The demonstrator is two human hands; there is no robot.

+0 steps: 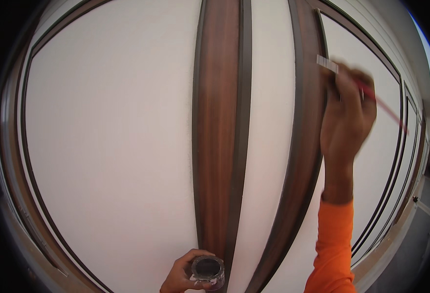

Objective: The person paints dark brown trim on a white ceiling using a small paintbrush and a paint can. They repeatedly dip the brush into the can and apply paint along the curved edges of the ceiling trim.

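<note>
My right hand point(347, 110), raised at the upper right, is closed round a thin paintbrush point(328, 64). The brush's red handle sticks out behind my fingers, down to the right, and its pale flat end points left at the dark edge of the right brown wooden strip point(305, 97). Hand and brush are smeared by motion, and I cannot tell if the bristles touch the strip. Low in the middle, my left hand point(180, 273) grips a small round paint pot point(208, 268) with dark contents and white smears on its side. The pot is in front of the left brown strip's foot.
Another brown wooden strip point(217, 122) with dark edging runs upright through the middle. White wall panels point(107, 136) lie on both sides, and a white band point(268, 107) separates the strips. Dark frames border the panels. At the far right are a grey floor point(420, 229) and some sky.
</note>
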